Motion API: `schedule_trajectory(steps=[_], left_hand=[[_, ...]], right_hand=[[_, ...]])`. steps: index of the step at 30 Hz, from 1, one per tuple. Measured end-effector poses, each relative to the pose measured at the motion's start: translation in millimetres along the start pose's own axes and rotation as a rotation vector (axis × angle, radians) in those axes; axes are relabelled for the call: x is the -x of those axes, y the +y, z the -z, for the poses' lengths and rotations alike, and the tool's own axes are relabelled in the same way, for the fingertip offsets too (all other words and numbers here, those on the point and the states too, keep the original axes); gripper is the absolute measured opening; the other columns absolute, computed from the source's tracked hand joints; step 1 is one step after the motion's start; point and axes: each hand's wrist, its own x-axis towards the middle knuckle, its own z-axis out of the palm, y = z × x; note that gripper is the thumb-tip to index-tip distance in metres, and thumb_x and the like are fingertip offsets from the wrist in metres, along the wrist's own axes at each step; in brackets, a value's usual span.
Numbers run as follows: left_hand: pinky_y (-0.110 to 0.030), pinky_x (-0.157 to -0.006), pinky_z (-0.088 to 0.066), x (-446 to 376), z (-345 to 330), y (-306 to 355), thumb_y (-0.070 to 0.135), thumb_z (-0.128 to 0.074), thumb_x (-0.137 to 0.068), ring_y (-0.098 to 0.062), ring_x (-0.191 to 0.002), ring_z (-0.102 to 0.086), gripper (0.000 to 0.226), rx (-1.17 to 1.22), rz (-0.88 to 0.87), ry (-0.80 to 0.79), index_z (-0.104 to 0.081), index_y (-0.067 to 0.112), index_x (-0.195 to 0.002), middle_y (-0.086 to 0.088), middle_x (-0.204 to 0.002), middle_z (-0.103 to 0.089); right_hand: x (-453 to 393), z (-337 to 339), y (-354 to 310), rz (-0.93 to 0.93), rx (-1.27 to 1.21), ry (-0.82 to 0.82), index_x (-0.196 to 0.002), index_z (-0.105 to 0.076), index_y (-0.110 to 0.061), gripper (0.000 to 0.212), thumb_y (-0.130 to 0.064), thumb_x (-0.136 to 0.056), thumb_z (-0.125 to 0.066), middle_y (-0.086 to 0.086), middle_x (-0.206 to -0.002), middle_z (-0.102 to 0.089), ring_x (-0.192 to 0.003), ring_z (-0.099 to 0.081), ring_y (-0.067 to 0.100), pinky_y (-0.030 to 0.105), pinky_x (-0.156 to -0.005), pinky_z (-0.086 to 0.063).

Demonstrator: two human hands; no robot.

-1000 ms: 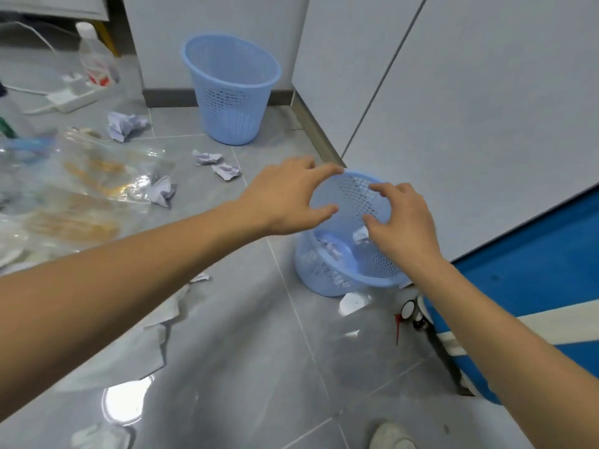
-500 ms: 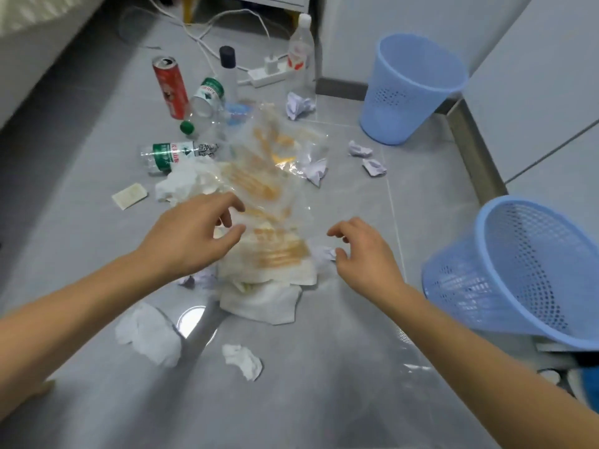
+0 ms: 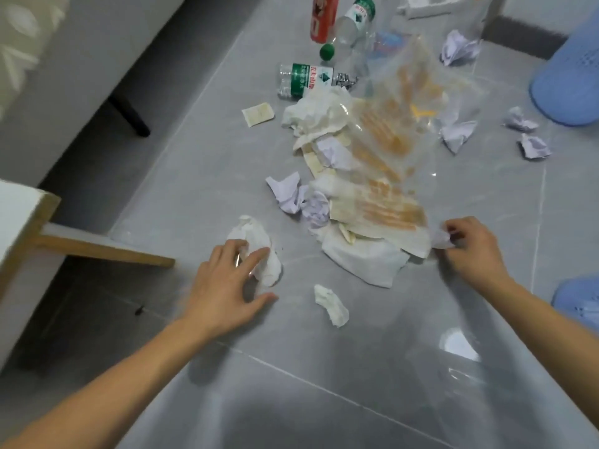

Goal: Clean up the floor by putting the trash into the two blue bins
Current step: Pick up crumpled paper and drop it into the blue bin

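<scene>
Grey floor tile (image 3: 324, 367), glossy, with a bright glare patch at the near right.

Left hand (image 3: 227, 286): fingers spread and relaxed, tips resting on a white tissue wad (image 3: 259, 251); not closed round it.

Right hand (image 3: 473, 247): fingers curled, pinching a small paper ball (image 3: 439, 238) at the near right corner of the pile.

Small tissue scrap (image 3: 332, 305): lying loose between the 2 hands, touching neither.

Pile, centre: flat white napkin (image 3: 366, 262) at the bottom; on it a clear plastic bag (image 3: 389, 140) smeared orange, running away from the hands. 2 crumpled papers (image 3: 298, 197) touch its left edge.

Beyond the pile: beige packet (image 3: 258, 114), well apart to the left; plastic bottle (image 3: 303, 80) with green label, on its side; 2nd bottle (image 3: 351, 24) tilted, with a green cap (image 3: 326, 52) just beside it; red can (image 3: 322, 17), cut off by the top edge.

Right of the bag: 4 more paper balls, 1 far (image 3: 457, 48), 3 nearer (image 3: 531, 145).

Bins: 1 blue bin (image 3: 570, 82) at the far right edge; the other (image 3: 577, 303) at the near right edge, just beside the right forearm. Neither bin's inside shows.

Left edge: pale wooden frame (image 3: 97, 251) on the floor.
</scene>
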Motion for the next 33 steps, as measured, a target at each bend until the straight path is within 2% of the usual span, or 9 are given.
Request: schedule_trajectory(steps=[3,6,9,14,20,22,25,29,33], left_hand=[[-0.038,-0.078,-0.049,0,-11,-2,0.065,-0.065,-0.079,-0.027,-0.114,-0.048,0.067,-0.108,-0.065,0.006,-0.053,0.037,-0.139,-0.004,-0.136,-0.046],[-0.035,-0.066,-0.044,-13,-13,-1,0.049,-0.070,-0.083,-0.028,-0.098,-0.052,0.042,-0.106,-0.135,0.050,-0.062,0.032,-0.121,-0.001,-0.117,-0.051],[-0.033,-0.057,-0.041,-26,-12,2,0.021,-0.070,-0.082,-0.023,-0.091,-0.054,0.029,-0.013,-0.126,0.011,-0.058,0.032,-0.106,0.007,-0.103,-0.050],[-0.036,-0.056,-0.049,-37,14,53,0.016,-0.056,-0.075,-0.010,-0.074,-0.051,0.024,0.253,-0.313,0.034,-0.056,0.031,-0.094,0.017,-0.094,-0.052],[-0.030,-0.060,-0.045,-99,81,226,0.020,-0.052,-0.074,-0.014,-0.073,-0.053,0.021,0.554,-0.708,0.137,-0.065,0.016,-0.091,0.011,-0.085,-0.052],[-0.029,-0.062,-0.045,-121,95,294,0.013,-0.059,-0.076,-0.014,-0.074,-0.053,0.017,0.605,-0.854,0.119,-0.065,0.014,-0.091,0.007,-0.087,-0.054],[-0.024,-0.064,-0.043,-140,103,390,0.002,-0.061,-0.073,-0.014,-0.074,-0.052,0.022,0.592,-1.058,0.065,-0.064,0.014,-0.092,0.006,-0.089,-0.055],[-0.044,-0.071,-0.052,-144,81,495,0.006,-0.063,-0.077,-0.020,-0.081,-0.057,0.025,0.508,-1.188,-0.048,-0.065,0.017,-0.099,0.001,-0.096,-0.060],[-0.039,-0.084,-0.052,-136,66,539,0.035,-0.068,-0.088,-0.022,-0.116,-0.053,0.050,0.254,-1.161,-0.099,-0.056,0.029,-0.136,0.000,-0.121,-0.056]], right_hand=[[7,-6,3,0.020,0.011,0.030,-0.097,-0.072,-0.012,0.018,-0.002,-0.082,-0.074,0.011,-0.093,-0.064,-0.084,-0.059,0.030,0.035,-0.076,-0.043],[12,-6,6,-0.032,0.007,0.066,-0.094,-0.070,-0.014,0.015,-0.008,-0.082,-0.078,0.008,-0.086,-0.064,-0.079,-0.061,0.030,0.036,-0.076,-0.046],[25,-1,12,-0.142,-0.027,0.057,-0.084,-0.068,-0.018,0.012,-0.016,-0.080,-0.080,0.003,-0.080,-0.067,-0.078,-0.063,0.028,0.038,-0.075,-0.050],[53,33,14,-0.173,-0.073,0.159,-0.080,-0.067,-0.018,0.008,-0.015,-0.081,-0.074,-0.002,-0.076,-0.063,-0.074,-0.061,0.022,0.031,-0.065,-0.040],[88,142,-19,0.045,-0.135,0.532,-0.087,-0.067,-0.015,0.011,-0.008,-0.085,-0.075,-0.003,-0.083,-0.063,-0.075,-0.059,0.013,0.030,-0.065,-0.049],[98,193,-13,0.024,-0.124,0.667,-0.091,-0.070,-0.017,0.010,-0.011,-0.086,-0.076,-0.005,-0.086,-0.066,-0.077,-0.062,0.011,0.027,-0.067,-0.050],[119,256,27,-0.098,-0.077,0.795,-0.093,-0.070,-0.020,0.007,-0.019,-0.088,-0.075,-0.008,-0.087,-0.067,-0.079,-0.064,0.010,0.032,-0.070,-0.054],[157,291,97,-0.349,0.056,0.776,-0.096,-0.071,-0.018,0.012,-0.017,-0.085,-0.076,0.000,-0.088,-0.068,-0.078,-0.065,0.016,0.044,-0.077,-0.057],[185,298,123,-0.531,0.076,0.574,-0.110,-0.072,-0.022,0.031,-0.028,-0.082,-0.082,0.002,-0.106,-0.067,-0.095,-0.065,0.021,0.040,-0.088,-0.053]])
